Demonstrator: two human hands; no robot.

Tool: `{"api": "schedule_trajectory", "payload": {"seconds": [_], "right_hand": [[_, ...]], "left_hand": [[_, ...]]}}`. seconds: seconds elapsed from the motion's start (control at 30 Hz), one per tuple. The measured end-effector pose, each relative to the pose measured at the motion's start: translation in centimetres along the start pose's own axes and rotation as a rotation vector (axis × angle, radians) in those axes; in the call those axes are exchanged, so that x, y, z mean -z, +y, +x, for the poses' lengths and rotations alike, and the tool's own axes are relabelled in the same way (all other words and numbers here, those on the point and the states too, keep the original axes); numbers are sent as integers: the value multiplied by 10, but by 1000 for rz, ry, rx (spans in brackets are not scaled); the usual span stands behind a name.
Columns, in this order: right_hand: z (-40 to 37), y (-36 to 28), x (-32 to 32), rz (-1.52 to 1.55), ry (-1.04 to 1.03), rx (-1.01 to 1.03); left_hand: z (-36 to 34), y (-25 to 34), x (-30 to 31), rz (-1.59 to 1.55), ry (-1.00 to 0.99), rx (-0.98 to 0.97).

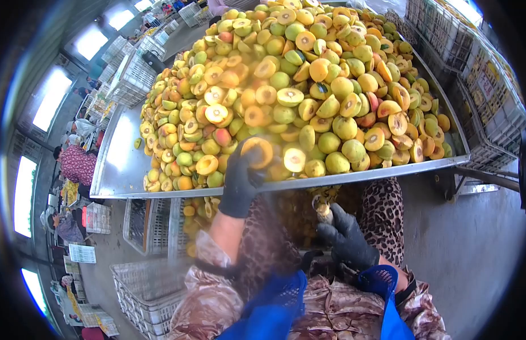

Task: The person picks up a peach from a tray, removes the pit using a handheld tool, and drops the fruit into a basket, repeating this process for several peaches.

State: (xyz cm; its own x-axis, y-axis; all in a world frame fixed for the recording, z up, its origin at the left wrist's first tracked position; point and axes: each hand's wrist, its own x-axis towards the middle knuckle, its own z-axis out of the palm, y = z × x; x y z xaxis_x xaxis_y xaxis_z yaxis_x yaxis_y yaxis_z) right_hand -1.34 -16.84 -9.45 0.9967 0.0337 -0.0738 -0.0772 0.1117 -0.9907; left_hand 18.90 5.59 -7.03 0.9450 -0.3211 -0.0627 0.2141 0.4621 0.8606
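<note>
- The left hand, in a dark glove, grips a cut fruit over the tray's near edge, maybe so the hollow side is easy to reach.
- The right hand is curled around a small tool, its tip poking out past the fingers, likely so the tip stays free.
- The fruit pile sits in a metal tray; its raised rim probably stops rolling.

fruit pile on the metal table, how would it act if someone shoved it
The fruit pile would probably tumble apart rather than move as one, since its pieces are loose and heaped high. Round-looking fruits seem apt to roll; cut halves lying face up might rock on their curved backs.
</note>
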Motion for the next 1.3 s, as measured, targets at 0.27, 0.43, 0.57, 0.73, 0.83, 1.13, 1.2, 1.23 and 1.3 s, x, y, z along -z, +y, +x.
{"api": "schedule_trajectory", "payload": {"seconds": [0.27, 0.43, 0.57, 0.73, 0.83, 1.13, 1.2, 1.23, 1.3], "right_hand": [[-5, 6, -5, -26, -76, -164], [-15, 6, -7, -84, 9, -81], [-14, 5, -2, -214, 7, -68], [-2, 17, 2, -194, 155, 135], [32, -3, 28, -916, 271, 630], [113, -64, 19, -1566, 360, 991], [83, -35, -2, -1401, 67, 993], [68, -26, -20, -1410, -151, 687], [71, 33, -39, -1395, -582, 94]], "left_hand": [[-63, -6, -60, -310, -88, 38], [-75, -15, -64, -415, -45, 90], [-85, -14, -75, -373, -43, 46], [-91, -18, -55, -472, 102, 119], [-103, -12, -36, -438, 203, 112], [-122, 11, 6, -579, 259, -126], [-124, 14, 21, -573, 306, -124], [-123, 16, 21, -557, 293, -145], [-120, 6, 25, -238, 285, -236]]}}
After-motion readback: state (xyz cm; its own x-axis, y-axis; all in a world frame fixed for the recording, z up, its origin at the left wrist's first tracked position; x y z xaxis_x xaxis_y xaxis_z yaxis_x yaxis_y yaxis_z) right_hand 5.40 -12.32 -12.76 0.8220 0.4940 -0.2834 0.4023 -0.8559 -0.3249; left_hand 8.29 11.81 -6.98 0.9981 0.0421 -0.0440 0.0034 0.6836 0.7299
